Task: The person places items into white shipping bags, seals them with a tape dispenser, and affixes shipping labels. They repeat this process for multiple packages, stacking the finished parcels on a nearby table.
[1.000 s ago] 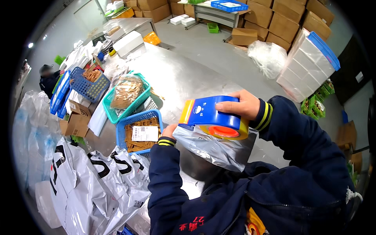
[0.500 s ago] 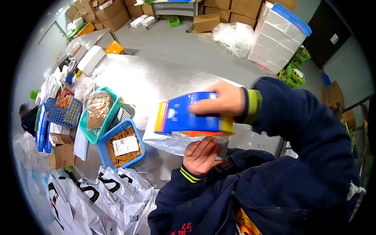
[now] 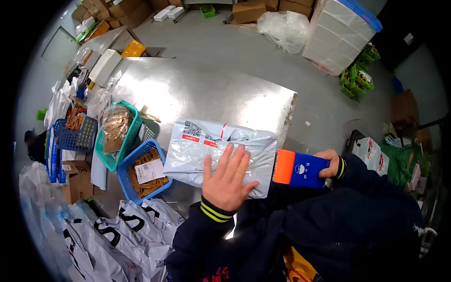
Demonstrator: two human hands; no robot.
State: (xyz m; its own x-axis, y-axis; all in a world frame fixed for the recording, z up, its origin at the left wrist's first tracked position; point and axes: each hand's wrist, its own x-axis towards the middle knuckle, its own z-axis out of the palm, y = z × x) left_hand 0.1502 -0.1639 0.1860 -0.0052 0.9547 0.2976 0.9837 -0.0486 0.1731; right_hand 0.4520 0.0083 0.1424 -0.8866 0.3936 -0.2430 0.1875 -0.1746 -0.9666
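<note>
A white plastic mailing bag [image 3: 197,155], filled and flattened, lies on the metal table in front of me. My left hand [image 3: 225,181] rests palm down on it, fingers spread. Just to the right of the bag, my right hand [image 3: 330,164] grips a blue and orange tape dispenser [image 3: 307,171] by its right end. The dispenser's toothed orange edge faces the bag, close to its right side. Printed red labels and a square code show on the bag's far left part.
To the left, a blue basket [image 3: 123,175] holds brown sticks, beside a teal basket [image 3: 137,123] with a bagged brown item. Several packed white bags [image 3: 105,242] stand at the lower left. The metal table [image 3: 206,84] reaches away from me; stacked white boxes [image 3: 329,40] stand beyond it.
My right hand has swung the tape dispenser from above the bag to its right side. My left hand has gone from curled at the bag's near edge to flat on top.
</note>
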